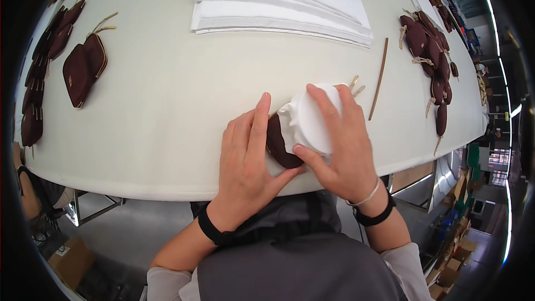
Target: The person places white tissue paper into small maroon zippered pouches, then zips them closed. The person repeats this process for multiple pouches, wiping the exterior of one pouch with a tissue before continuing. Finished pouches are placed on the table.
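Near the table's front edge, a dark maroon pouch [283,146] lies between my hands. A smooth white padded bundle [312,120], gathered into folds on its left side, covers most of it. My left hand [245,147] grips the pouch's left edge, long fingers straight along it and thumb at its lower edge. Over the white bundle my right hand [343,145] is curved, with fingers on its far side and thumb pressing its near side. A gold-tipped zip pull [354,82] sticks out beyond my right fingers. Whether the bundle is partly inside the pouch is hidden.
A stack of white sheets [278,5] lies at the back. Right of my hands is a thin brown stick [379,78]. One maroon pouch [83,72] lies at left, beside a row of them [34,97]. More pouches [432,50] are heaped at right. Another person's arm [28,189] shows at far left.
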Demonstrator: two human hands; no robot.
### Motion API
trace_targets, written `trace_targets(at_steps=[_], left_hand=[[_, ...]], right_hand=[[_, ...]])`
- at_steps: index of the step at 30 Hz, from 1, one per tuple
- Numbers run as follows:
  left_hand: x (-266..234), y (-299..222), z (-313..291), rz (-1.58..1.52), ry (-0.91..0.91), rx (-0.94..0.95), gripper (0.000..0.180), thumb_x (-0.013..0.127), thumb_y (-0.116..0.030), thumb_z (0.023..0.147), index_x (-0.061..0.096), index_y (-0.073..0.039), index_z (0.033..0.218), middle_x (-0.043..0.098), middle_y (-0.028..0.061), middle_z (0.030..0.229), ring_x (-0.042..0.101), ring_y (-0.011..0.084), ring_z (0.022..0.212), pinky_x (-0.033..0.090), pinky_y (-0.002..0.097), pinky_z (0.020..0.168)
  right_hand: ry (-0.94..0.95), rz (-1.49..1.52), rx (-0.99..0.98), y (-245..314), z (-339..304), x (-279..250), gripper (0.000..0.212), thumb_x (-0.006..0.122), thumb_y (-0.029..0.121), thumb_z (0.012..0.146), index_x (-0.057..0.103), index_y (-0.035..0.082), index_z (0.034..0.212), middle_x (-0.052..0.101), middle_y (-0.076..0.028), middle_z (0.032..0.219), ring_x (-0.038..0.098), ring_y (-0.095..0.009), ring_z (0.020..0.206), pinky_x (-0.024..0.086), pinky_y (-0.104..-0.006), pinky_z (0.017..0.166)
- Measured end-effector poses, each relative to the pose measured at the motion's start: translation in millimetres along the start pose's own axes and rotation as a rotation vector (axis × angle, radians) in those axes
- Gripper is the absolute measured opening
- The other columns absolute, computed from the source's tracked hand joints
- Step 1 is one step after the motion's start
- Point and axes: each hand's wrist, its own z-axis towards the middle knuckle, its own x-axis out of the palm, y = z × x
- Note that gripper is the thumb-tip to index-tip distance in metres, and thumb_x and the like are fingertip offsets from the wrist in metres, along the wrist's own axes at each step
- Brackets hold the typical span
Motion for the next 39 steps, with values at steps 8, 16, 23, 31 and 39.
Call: trace_targets(at_steps=[8,16,23,31,39], left_hand=[[-2.1,-1.5,0.8,-0.009,0.003,0.031,0.121,0.097,-0.021,0.057,0.031,0.001,0.155,0.054,0.0142,0.119,0.054,0.0301,0.107,0.048,0.0411,0.092],[-3.1,1.1,-3.2,-0.001,0.000,0.009,0.119,0.096,-0.021,0.059,0.030,0.000,0.156,0.053,0.0145,0.121,0.054,0.0297,0.110,0.048,0.0411,0.095],[-6.8,-0.3,-4.5,-0.042,0.010,-0.023,0.115,0.093,-0.012,0.061,0.029,0.002,0.156,0.053,0.0189,0.127,0.054,0.0349,0.111,0.046,0.0435,0.096],[2.3,6.0,-5.1,0.055,-0.060,0.056,0.108,0.087,-0.011,0.067,0.028,0.002,0.156,0.053,0.0197,0.127,0.052,0.0352,0.115,0.046,0.0451,0.097],[-1.4,0.5,-3.4,0.084,-0.052,0.065,0.118,0.091,-0.007,0.063,0.022,0.002,0.158,0.051,0.0192,0.126,0.051,0.0356,0.113,0.046,0.0434,0.096]], right_hand=[[-0.107,-0.058,0.037,6.5,-19.7,11.1,0.073,0.075,0.029,0.086,0.046,0.002,0.147,0.046,-0.032,0.142,0.043,-0.050,0.128,0.037,-0.0521,0.108],[-0.220,0.066,-0.013,-0.5,-25.3,7.1,0.073,0.076,0.022,0.084,0.045,0.001,0.147,0.042,-0.031,0.143,0.041,-0.048,0.127,0.033,-0.0518,0.110],[-0.125,0.038,-0.087,18.0,-19.6,-6.3,0.074,0.081,0.023,0.076,0.053,0.011,0.144,0.040,-0.033,0.141,0.047,-0.048,0.120,0.042,-0.0509,0.102],[-0.155,0.052,-0.149,29.5,-1.3,-8.1,0.070,0.082,0.023,0.072,0.060,0.015,0.138,0.043,-0.032,0.140,0.050,-0.047,0.113,0.045,-0.0495,0.097],[-0.147,0.094,-0.096,20.3,11.5,-8.6,0.071,0.081,0.022,0.073,0.059,0.014,0.140,0.048,-0.029,0.138,0.049,-0.046,0.117,0.044,-0.0487,0.101]])
